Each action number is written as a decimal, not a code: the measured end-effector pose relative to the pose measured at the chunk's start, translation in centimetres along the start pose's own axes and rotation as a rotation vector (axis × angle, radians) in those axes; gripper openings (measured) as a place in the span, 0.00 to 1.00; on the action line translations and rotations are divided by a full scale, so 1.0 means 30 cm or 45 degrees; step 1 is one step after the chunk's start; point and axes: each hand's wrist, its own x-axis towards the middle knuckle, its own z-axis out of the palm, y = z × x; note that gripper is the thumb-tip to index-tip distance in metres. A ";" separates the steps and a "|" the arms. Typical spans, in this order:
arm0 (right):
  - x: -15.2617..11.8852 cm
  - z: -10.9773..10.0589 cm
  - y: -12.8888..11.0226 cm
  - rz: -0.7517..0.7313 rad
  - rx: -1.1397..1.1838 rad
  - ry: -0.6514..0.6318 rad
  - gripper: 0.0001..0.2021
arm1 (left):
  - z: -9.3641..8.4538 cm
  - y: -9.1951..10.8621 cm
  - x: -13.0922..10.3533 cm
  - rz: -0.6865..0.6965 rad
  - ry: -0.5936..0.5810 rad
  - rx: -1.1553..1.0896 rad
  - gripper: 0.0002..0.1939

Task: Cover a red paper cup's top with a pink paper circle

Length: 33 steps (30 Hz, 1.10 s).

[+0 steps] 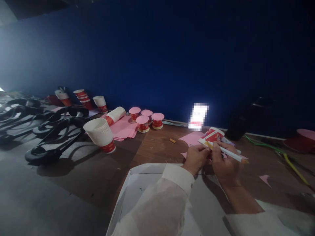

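My right hand (227, 164) is closed around a white pen-like stick (232, 154) with an orange-brown end pointing right. Close beside it, my left hand (197, 159) has its fingers pinched together. Whatever lies between those fingertips is hidden. Just beyond the hands is a red-and-white printed carton (213, 134), tilted on the table. Pink paper (192, 138) lies flat beside it, with further pink bits partly covered by my hands. A white tray-like sheet with raised edges (137, 183) sits under my forearms.
Several small red cups topped with pink discs (157, 117) stand behind. To the left are stacked paper cups (98, 131), pink sheets (125, 127) and black headphones (44, 154). A lit phone (199, 114) leans at the blue partition (157, 59). A dark bottle (246, 118) stands right.
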 end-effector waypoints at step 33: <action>0.009 -0.006 -0.002 -0.060 -0.045 0.050 0.12 | -0.003 0.003 0.026 -0.247 0.095 -0.582 0.06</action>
